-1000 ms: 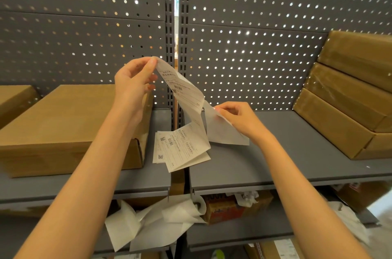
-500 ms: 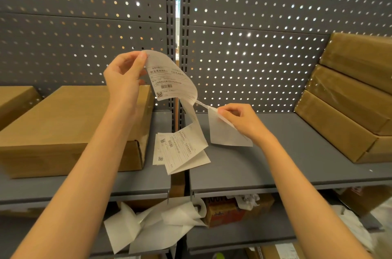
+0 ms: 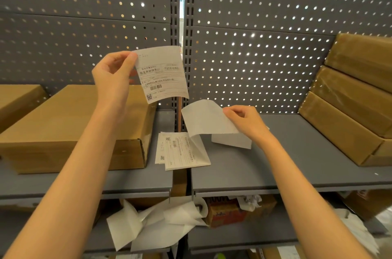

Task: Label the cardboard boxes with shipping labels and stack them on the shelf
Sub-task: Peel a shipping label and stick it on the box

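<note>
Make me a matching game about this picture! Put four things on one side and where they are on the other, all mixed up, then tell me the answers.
Things:
1. printed shipping label
2. blank backing paper
3. pile of labels
4. stack of three boxes

Places:
A. lying on the shelf beside the big cardboard box
B. pinched in the right hand
C. far right of the shelf, leaning against the back wall
D. held up in the left hand

Pairs: 1-D, 2-B, 3-A, 4-C
</note>
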`<state>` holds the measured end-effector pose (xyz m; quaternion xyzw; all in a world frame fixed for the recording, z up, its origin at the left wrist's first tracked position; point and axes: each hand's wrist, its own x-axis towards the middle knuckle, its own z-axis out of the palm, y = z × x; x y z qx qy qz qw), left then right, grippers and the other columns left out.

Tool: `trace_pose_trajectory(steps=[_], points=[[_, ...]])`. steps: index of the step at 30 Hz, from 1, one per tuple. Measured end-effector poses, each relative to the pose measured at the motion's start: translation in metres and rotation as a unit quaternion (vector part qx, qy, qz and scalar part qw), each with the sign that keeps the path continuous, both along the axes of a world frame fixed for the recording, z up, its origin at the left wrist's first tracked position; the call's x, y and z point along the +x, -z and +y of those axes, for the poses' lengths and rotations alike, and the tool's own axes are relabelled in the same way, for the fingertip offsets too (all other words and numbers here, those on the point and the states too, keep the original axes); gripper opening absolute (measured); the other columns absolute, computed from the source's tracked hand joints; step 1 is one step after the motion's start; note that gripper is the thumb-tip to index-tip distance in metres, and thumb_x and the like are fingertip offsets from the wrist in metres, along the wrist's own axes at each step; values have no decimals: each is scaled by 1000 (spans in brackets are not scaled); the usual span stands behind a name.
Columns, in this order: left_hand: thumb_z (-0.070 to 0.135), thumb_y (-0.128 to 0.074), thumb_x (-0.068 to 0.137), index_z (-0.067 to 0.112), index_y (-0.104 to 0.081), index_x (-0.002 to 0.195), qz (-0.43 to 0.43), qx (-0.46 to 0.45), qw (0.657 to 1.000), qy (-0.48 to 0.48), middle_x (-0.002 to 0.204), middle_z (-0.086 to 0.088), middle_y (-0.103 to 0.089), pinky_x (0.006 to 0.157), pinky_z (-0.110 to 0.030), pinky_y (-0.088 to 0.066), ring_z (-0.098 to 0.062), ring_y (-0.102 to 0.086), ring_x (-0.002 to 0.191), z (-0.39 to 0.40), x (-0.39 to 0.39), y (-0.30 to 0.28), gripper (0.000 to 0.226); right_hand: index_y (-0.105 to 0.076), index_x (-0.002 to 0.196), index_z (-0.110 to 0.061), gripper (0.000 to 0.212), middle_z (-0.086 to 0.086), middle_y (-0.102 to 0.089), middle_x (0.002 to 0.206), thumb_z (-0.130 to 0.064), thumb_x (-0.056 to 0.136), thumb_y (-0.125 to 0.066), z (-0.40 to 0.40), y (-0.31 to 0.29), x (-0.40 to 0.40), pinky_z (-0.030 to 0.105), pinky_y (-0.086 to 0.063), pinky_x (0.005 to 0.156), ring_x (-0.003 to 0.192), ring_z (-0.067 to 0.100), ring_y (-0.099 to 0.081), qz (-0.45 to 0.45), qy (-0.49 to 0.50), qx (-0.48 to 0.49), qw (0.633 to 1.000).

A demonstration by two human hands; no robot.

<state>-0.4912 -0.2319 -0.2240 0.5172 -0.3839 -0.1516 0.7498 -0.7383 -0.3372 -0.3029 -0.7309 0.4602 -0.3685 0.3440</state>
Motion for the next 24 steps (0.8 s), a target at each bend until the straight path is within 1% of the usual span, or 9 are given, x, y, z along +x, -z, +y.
trace_pose_trajectory(steps=[2, 3, 5, 8, 11, 13, 16, 19, 24], points=[[24, -58, 92, 25, -60, 86, -11, 9, 1000, 0, 88, 8, -68, 69, -19, -53, 1, -64, 73, 2, -3, 1, 7, -72, 105, -16, 25, -9, -70, 100, -29, 95, -53, 1, -1, 1, 18, -45, 81, 92, 5, -61, 3, -4, -4, 1000], [23, -57, 92, 24, -60, 86, -11, 9, 1000, 1, 89, 8, -68, 68, -17, -53, 1, -64, 72, 4, -4, 0, 7, -70, 108, -16, 26, -9, -69, 106, -29, 95, -52, 2, -3, 2, 15, -44, 82, 97, 5, -60, -2, -6, -5, 1000], [21, -58, 92, 23, -60, 86, -5, 5, 1000, 6, 88, 6, -67, 64, -15, -52, 3, -62, 69, 7, -7, -1, 8, -68, 114, -17, 26, -11, -65, 111, -28, 96, -52, 6, -8, 2, 7, -41, 80, 101, 0, -57, -15, -8, -13, 1000], [22, -58, 92, 24, -61, 85, -10, 15, 1000, 9, 89, 7, -67, 69, -18, -51, 1, -62, 72, 12, -9, -1, 7, -66, 116, -17, 25, -13, -64, 109, -25, 96, -54, 16, -20, 4, 2, -42, 79, 95, -9, -57, -58, -24, -36, 997], [25, -58, 92, 26, -61, 86, -20, 23, 1000, 8, 91, 7, -68, 73, -20, -52, -3, -62, 78, 18, -13, -2, 7, -67, 114, -16, 22, -11, -66, 110, -21, 94, -58, 31, -36, 9, 4, -44, 79, 92, -13, -59, -109, -56, -57, 991], [25, -57, 92, 26, -60, 87, -28, 26, 999, 12, 91, 7, -68, 72, -20, -52, -4, -62, 78, 23, -17, -3, 7, -67, 113, -14, 23, -8, -67, 109, -17, 92, -61, 41, -47, 14, 6, -45, 78, 92, -10, -61, -139, -79, -72, 984], [25, -58, 92, 24, -61, 89, -26, 34, 999, 26, 93, 5, -69, 72, -21, -51, -4, -62, 75, 32, -19, -3, 5, -65, 112, -15, 24, -5, -66, 111, -12, 88, -65, 55, -59, 23, 12, -49, 82, 97, -3, -63, -168, -118, -87, 975], [26, -58, 91, 21, -62, 94, -34, 52, 997, 36, 97, 3, -70, 75, -24, -51, -9, -64, 82, 43, -17, -3, 7, -64, 109, -17, 24, -5, -65, 112, -9, 87, -66, 64, -65, 33, 18, -52, 84, 98, 6, -65, -178, -155, -90, 968], [25, -58, 92, 21, -63, 94, -35, 68, 996, 45, 97, 2, -71, 83, -31, -53, -17, -65, 91, 61, -8, -1, 7, -65, 107, -13, 22, 4, -68, 104, -6, 86, -66, 74, -62, 49, 23, -55, 79, 93, 12, -66, -174, -182, -100, 962]])
